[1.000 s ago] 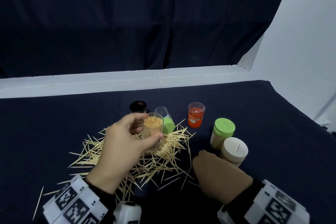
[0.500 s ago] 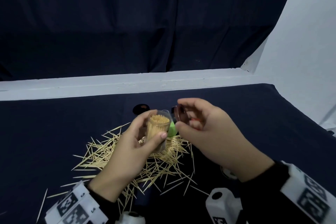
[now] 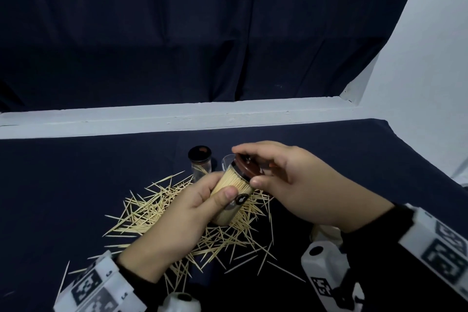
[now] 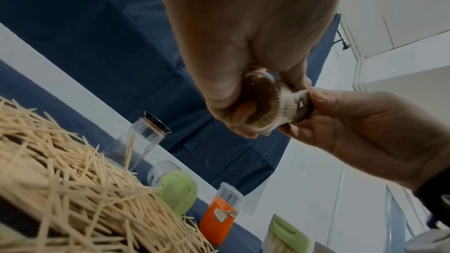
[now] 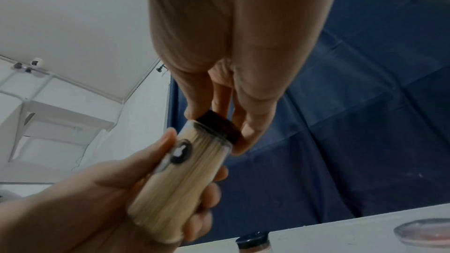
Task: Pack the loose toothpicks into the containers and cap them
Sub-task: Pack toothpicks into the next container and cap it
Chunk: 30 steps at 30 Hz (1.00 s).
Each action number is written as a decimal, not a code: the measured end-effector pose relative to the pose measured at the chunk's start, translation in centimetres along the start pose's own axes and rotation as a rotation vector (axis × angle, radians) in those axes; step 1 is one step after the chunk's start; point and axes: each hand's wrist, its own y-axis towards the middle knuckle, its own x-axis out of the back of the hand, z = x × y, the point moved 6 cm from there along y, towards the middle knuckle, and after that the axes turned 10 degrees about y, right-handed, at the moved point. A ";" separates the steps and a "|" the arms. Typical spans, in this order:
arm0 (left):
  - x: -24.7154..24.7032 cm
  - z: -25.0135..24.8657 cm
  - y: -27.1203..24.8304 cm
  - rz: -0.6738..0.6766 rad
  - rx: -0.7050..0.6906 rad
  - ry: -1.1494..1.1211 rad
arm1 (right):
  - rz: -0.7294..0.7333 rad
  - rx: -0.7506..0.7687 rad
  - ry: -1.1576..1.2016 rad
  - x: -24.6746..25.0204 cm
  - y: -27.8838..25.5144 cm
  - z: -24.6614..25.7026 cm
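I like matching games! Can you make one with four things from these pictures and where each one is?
Things:
1. full toothpick jar
2. brown cap
3. loose toothpicks
4. black-lidded jar

Places:
A. spread on the dark cloth
B. standing behind the pile
C. gripped in the left hand
D. pinched by the right hand at the jar's mouth

Pairs: 1-C, 2-D, 3-A, 4-B

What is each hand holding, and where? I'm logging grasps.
Left hand grips the full toothpick container round its body; right hand pinches the brown cap by its rim at the container's mouth.
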 end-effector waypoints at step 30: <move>-2.4 0.5 2.6 0.264 0.123 0.979 | 0.073 -0.236 -0.517 6.5 0.4 -3.5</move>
